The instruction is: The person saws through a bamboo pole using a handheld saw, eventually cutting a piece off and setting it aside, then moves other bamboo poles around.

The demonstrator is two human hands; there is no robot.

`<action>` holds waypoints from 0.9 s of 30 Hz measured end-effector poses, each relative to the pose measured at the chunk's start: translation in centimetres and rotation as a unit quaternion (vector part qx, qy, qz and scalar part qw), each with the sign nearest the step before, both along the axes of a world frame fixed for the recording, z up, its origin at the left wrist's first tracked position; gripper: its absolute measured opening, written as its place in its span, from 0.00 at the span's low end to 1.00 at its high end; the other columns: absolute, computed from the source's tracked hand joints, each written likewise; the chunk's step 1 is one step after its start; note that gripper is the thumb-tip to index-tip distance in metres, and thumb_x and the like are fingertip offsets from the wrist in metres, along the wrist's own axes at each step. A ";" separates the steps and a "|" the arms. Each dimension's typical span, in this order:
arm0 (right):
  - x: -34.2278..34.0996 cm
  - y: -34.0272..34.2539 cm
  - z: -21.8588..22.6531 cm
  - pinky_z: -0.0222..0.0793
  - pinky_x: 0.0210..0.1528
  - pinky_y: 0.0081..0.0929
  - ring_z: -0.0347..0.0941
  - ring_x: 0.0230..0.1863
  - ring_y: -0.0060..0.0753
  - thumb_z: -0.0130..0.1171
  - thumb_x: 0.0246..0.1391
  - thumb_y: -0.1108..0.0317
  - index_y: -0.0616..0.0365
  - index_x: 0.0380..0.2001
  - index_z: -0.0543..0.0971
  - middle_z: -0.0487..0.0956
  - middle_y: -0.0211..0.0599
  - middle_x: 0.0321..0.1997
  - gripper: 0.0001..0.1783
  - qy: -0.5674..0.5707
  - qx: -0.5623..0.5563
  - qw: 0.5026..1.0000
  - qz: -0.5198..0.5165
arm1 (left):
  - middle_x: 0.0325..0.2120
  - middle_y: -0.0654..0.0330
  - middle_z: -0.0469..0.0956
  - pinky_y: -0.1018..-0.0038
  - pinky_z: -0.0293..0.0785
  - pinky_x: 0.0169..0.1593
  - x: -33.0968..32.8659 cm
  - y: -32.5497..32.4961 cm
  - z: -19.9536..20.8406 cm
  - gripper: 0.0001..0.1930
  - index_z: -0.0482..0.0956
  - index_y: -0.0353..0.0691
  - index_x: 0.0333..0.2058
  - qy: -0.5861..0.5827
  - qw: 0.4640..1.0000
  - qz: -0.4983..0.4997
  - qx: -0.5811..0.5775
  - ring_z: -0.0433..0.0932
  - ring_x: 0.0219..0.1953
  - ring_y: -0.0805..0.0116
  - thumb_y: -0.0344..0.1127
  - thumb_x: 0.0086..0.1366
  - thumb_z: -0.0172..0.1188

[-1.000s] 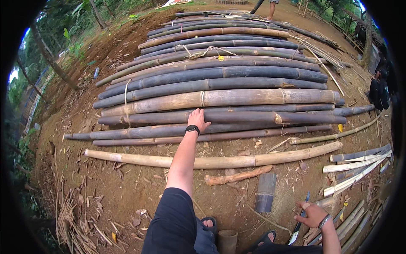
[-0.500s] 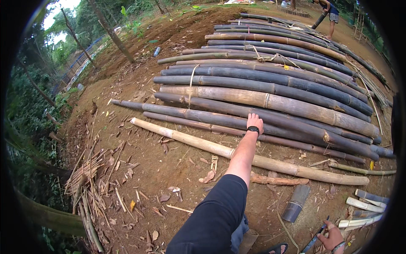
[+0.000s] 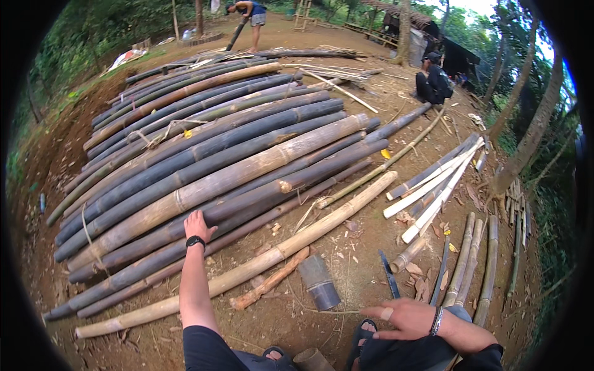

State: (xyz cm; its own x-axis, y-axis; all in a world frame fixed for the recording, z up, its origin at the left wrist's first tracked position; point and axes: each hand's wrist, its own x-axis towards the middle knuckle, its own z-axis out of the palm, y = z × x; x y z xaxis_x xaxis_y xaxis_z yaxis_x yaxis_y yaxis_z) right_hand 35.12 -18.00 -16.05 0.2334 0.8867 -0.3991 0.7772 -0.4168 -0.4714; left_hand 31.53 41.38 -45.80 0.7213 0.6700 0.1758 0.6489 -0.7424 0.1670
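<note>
My left hand (image 3: 197,226), with a dark watch on its wrist, lies on a dark bamboo pole (image 3: 247,206) at the near side of a big stack. Its thumb stands apart and the fingers rest over the pole's upper side. My right hand (image 3: 401,316), wearing a ring and a bracelet, hangs over my right leg with its fingers stretched out and nothing in them. Just beyond it, a long narrow dark blade (image 3: 388,275) lies on the soil. Between my hands is a short dark bamboo section (image 3: 319,283).
A pale bamboo pole (image 3: 291,246) lies before the stack, beside a reddish piece of wood (image 3: 270,279). Split bamboo (image 3: 436,185) and upright-lying poles (image 3: 489,266) are on the right. One person (image 3: 250,18) bends over a pole far back; another person (image 3: 433,80) sits back right.
The view has swung right, bringing the split bamboo and the seated person into sight. My left hand stays on the stack. My right hand has come away from the blade, its fingers now extended.
</note>
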 end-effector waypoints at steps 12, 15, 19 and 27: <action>0.1 -1.3 -1.1 0.73 0.51 0.45 0.78 0.46 0.53 0.50 0.63 0.43 0.51 0.64 0.66 0.79 0.47 0.44 0.33 -0.105 -0.113 0.986 -0.071 | 0.52 0.52 0.75 0.58 0.63 0.63 4.2 1.6 -3.3 0.39 0.71 0.41 0.53 0.015 0.999 -0.038 -0.004 0.70 0.58 0.53 0.46 0.44 0.78; -0.3 -2.0 -1.4 0.74 0.50 0.45 0.78 0.46 0.53 0.51 0.62 0.45 0.51 0.63 0.67 0.79 0.45 0.43 0.32 -0.107 -0.100 0.988 -0.055 | 0.46 0.52 0.78 0.60 0.65 0.60 4.7 1.5 -3.5 0.35 0.73 0.39 0.49 0.012 0.997 -0.073 0.008 0.73 0.55 0.53 0.46 0.44 0.78; 0.1 -1.7 0.3 0.73 0.51 0.44 0.78 0.48 0.52 0.52 0.63 0.47 0.50 0.66 0.64 0.79 0.46 0.50 0.33 -0.079 -0.086 0.992 -0.054 | 0.42 0.51 0.79 0.61 0.66 0.58 5.9 1.3 -2.5 0.31 0.76 0.37 0.43 -0.011 0.993 -0.116 0.023 0.75 0.51 0.52 0.45 0.43 0.78; 1.1 0.3 2.0 0.67 0.58 0.47 0.72 0.56 0.58 0.64 0.52 0.60 0.55 0.63 0.67 0.73 0.50 0.60 0.36 -0.040 -0.085 0.990 -0.106 | 0.41 0.51 0.80 0.58 0.68 0.55 10.6 0.1 2.1 0.31 0.77 0.37 0.44 -0.049 0.994 -0.091 0.038 0.75 0.47 0.51 0.44 0.42 0.78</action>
